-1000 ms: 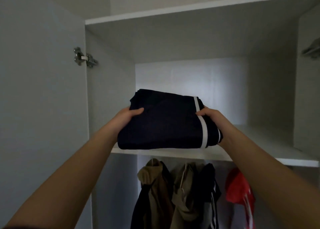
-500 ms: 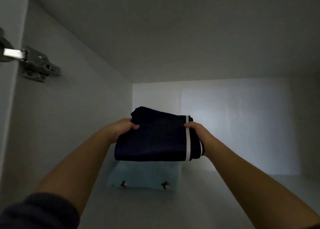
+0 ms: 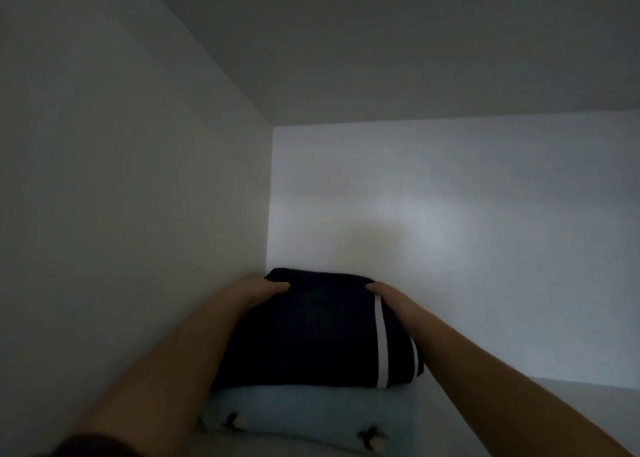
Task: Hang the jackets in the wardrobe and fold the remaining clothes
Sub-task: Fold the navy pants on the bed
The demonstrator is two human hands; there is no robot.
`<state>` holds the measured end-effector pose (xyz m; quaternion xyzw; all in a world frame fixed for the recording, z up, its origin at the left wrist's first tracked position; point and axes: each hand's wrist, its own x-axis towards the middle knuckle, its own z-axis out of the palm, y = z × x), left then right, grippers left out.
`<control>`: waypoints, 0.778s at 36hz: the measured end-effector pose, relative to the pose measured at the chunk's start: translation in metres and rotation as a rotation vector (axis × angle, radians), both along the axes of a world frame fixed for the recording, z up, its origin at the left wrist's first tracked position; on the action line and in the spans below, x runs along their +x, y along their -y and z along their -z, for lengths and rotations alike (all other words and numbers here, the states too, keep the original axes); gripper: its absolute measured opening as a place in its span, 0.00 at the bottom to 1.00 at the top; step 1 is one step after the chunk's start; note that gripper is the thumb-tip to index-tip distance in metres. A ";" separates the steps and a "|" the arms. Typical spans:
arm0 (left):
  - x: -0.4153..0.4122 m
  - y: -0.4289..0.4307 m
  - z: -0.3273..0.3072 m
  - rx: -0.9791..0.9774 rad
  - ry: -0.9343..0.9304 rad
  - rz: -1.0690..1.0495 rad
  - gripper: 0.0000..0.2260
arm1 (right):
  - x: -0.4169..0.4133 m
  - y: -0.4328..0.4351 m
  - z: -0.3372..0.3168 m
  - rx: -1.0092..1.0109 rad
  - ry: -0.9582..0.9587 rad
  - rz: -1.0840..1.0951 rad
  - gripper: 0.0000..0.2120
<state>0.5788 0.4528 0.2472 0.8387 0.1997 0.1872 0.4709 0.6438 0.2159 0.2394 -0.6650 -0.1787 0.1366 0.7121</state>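
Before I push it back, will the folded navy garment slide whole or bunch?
Probably floppy: the navy garment curves softly at its folds between left hand and right hand, so it may bunch. It lies on the light blue garment, so pushing could drag that.

The navy garment hides much of the pale blue garment and fingers of the left hand and right hand

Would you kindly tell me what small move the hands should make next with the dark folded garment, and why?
Probably let go and slide both hands out. The dark garment seems to rest squarely on the blue garment on the shelf, near the back corner. The left hand and right hand hold its sides, thumbs on top, so only the release looks left.
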 end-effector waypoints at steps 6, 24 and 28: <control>0.010 0.010 -0.010 0.471 0.106 -0.182 0.12 | 0.013 -0.003 0.001 -0.097 0.136 0.127 0.18; 0.027 0.055 -0.009 0.956 -0.064 0.246 0.22 | 0.018 0.001 -0.018 -0.511 0.890 0.097 0.33; 0.040 0.046 0.021 0.966 -0.320 0.165 0.23 | 0.022 -0.026 0.008 -1.191 0.877 -0.193 0.31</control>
